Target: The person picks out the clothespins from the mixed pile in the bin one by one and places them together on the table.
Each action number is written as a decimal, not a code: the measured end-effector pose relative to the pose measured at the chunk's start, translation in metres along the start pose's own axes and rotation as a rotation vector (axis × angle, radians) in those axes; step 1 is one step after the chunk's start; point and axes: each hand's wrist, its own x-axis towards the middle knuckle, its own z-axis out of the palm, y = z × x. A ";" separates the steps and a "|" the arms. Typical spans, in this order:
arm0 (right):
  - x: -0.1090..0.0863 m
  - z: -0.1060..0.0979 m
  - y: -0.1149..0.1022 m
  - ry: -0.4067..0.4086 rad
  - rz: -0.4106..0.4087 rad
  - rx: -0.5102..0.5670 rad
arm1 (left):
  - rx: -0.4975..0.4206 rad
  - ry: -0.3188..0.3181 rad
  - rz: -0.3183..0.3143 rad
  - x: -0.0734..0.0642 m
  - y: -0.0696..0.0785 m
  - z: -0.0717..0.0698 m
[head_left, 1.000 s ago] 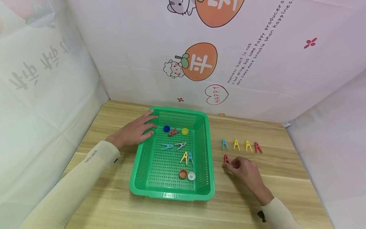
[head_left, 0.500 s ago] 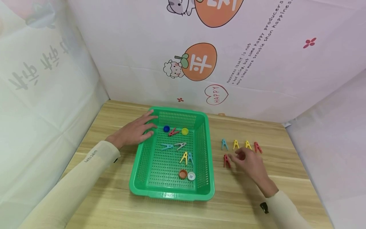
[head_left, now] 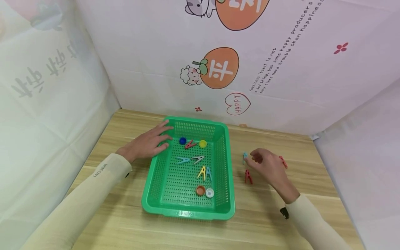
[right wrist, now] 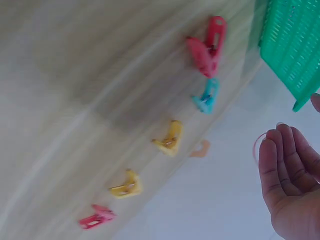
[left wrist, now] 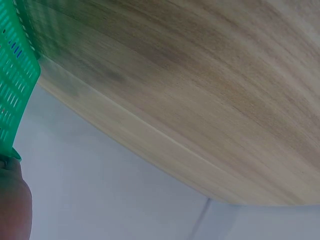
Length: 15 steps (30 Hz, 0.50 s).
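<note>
Clip (head_left: 245, 155), blue, frame right — best touched lightly | your right hand (head_left: 269, 167): relaxed, empty | your left hand (head_left: 148, 143): fingers spread on basket (head_left: 187, 213)

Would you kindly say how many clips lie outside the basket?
5: a red clip at the front; beyond it, a row of a blue clip, two yellow clips (hidden by the right hand in the head view) and another red clip.

green basket (head_left: 200, 214): upright | beside: blue clothespin (head_left: 245, 156), red clothespin (head_left: 248, 174) (legs spread)
</note>
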 end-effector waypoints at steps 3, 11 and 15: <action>0.008 -0.001 -0.009 -0.005 -0.023 0.017 | -0.007 -0.002 -0.002 0.000 0.000 0.000; 0.030 0.000 -0.038 -0.012 -0.132 0.046 | -0.003 -0.006 -0.001 0.000 -0.002 0.002; 0.040 0.000 -0.053 -0.048 -0.173 0.072 | -0.009 -0.002 -0.002 0.000 -0.002 0.001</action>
